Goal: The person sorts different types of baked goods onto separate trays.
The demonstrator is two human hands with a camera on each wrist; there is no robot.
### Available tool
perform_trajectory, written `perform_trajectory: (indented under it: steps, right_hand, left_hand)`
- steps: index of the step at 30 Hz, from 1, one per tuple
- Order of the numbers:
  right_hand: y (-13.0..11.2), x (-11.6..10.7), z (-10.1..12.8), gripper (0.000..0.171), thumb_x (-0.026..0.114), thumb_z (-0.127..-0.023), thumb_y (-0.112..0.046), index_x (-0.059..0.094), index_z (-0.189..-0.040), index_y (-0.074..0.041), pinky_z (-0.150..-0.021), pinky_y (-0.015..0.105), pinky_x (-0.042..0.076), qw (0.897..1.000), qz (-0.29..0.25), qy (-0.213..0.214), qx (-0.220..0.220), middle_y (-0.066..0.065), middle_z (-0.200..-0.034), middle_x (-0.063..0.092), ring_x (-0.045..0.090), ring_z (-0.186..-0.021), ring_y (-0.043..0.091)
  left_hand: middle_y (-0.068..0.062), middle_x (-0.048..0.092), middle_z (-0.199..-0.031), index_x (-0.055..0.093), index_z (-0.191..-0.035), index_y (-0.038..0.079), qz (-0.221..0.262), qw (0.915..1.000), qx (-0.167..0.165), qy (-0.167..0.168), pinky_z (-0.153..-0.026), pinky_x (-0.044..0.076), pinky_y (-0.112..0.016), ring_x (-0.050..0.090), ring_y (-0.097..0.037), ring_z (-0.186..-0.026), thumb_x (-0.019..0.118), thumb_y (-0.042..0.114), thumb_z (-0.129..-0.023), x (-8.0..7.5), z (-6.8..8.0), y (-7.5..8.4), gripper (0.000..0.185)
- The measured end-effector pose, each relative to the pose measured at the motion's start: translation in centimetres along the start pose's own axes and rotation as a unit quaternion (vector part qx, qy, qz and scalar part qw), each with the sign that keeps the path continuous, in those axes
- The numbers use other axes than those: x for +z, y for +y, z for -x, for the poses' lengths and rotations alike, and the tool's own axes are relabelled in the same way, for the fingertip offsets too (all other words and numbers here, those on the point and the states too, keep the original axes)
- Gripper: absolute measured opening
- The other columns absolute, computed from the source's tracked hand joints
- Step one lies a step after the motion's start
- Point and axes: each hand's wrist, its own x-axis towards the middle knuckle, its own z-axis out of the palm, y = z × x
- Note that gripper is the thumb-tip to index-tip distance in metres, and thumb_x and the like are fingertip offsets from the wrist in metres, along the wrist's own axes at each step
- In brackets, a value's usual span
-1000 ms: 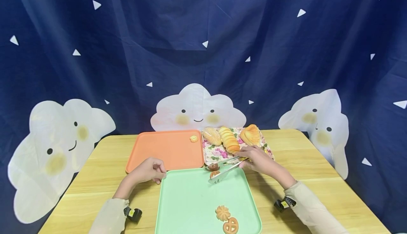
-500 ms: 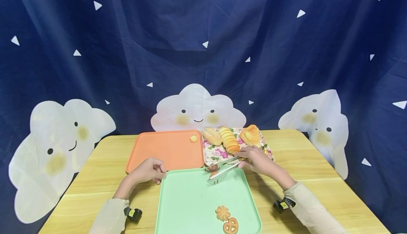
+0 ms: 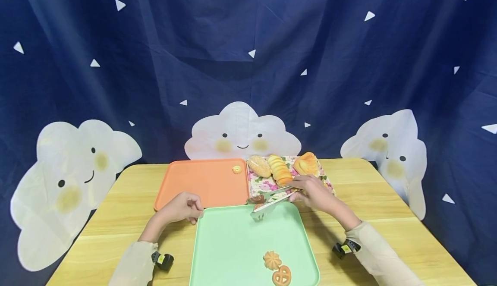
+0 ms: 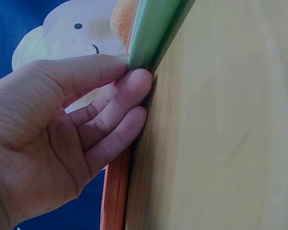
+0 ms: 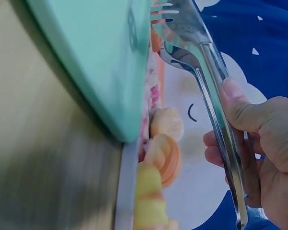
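Note:
My right hand point(image 3: 306, 192) grips metal tongs point(image 3: 272, 199) by the handle end. Their tips hover over the far edge of the green tray point(image 3: 229, 243), beside the floral tray point(image 3: 268, 187). A small brown piece point(image 3: 258, 207) shows between the tips; whether it is clamped I cannot tell. In the right wrist view the tongs point(image 5: 216, 96) stand slightly parted above the green tray point(image 5: 96, 57). My left hand point(image 3: 191, 212) pinches the green tray's far left corner, thumb on the rim point(image 4: 149, 33) and fingers point(image 4: 129, 96) against its side.
Two cookies point(image 3: 272, 260) point(image 3: 281, 275) lie at the green tray's near edge. The orange tray point(image 3: 194, 184) carries one small cookie point(image 3: 237, 169). Three breads point(image 3: 259, 166) point(image 3: 280, 171) point(image 3: 306, 164) sit on the floral tray. A blue cloud curtain point(image 3: 248, 61) hangs behind the wooden table point(image 3: 388, 217).
The tongs have drifted a little left and toward the far edge of the green tray, and the small brown piece moved with them. The left hand has not moved.

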Motion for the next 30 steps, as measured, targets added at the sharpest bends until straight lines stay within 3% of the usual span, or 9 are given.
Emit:
perform_trajectory:
  steps: [4,11,15,22,30]
  right_hand:
    - [-0.4,-0.5,-0.7,0.042,0.08,-0.082,-0.023,0.074,-0.118,-0.001,-0.094,0.057,0.052,1.0,0.009,0.005,0.02,0.02,-0.117,0.073,0.069,-0.109,0.038]
    - [-0.9,-0.9,-2.9,0.038,0.081,-0.082,-0.021,0.075,-0.115,-0.001,-0.087,0.051,0.054,0.999,0.022,0.044,0.01,0.011,-0.103,0.075,0.07,-0.087,0.028]
    - [-1.5,-0.9,-4.4,0.04,0.08,-0.082,-0.024,0.075,-0.116,-0.002,-0.094,0.052,0.052,0.998,0.022,0.061,0.022,0.012,-0.104,0.075,0.07,-0.095,0.03]
    - [-2.2,0.1,-7.0,0.039,0.08,-0.081,-0.025,0.075,-0.112,-0.003,-0.08,0.046,0.05,0.994,0.014,0.106,0.033,0.009,-0.09,0.072,0.061,-0.074,0.022]
    - [-3.0,1.3,-9.8,0.04,0.078,-0.083,-0.03,0.076,-0.114,-0.005,-0.083,0.048,0.05,0.988,0.018,0.139,0.072,0.011,-0.102,0.075,0.07,-0.09,0.03]
  left_hand:
    - [-0.012,0.068,-0.069,0.066,-0.082,-0.002,0.001,1.0,0.002,-0.001,-0.056,0.058,-0.031,0.068,-0.022,-0.057,0.075,0.002,-0.087,0.0,-0.1,0.0,0.011]
    - [-0.011,0.068,-0.069,0.066,-0.081,-0.002,-0.003,1.0,-0.002,-0.001,-0.055,0.058,-0.031,0.068,-0.022,-0.057,0.074,0.001,-0.087,-0.1,-0.2,0.0,0.011]
    - [-0.01,0.068,-0.069,0.066,-0.081,-0.002,-0.003,1.0,-0.005,0.0,-0.055,0.058,-0.031,0.068,-0.022,-0.057,0.074,0.001,-0.087,-0.1,-0.1,0.0,0.01]
    - [-0.01,0.067,-0.069,0.066,-0.082,-0.002,0.002,1.0,-0.006,0.001,-0.057,0.059,-0.032,0.068,-0.022,-0.058,0.074,0.001,-0.087,0.0,-0.1,0.1,0.01]
    - [-0.011,0.068,-0.07,0.067,-0.082,-0.002,0.006,0.9999,-0.008,0.003,-0.056,0.058,-0.032,0.068,-0.023,-0.058,0.075,0.002,-0.086,0.0,-0.1,0.0,0.011]
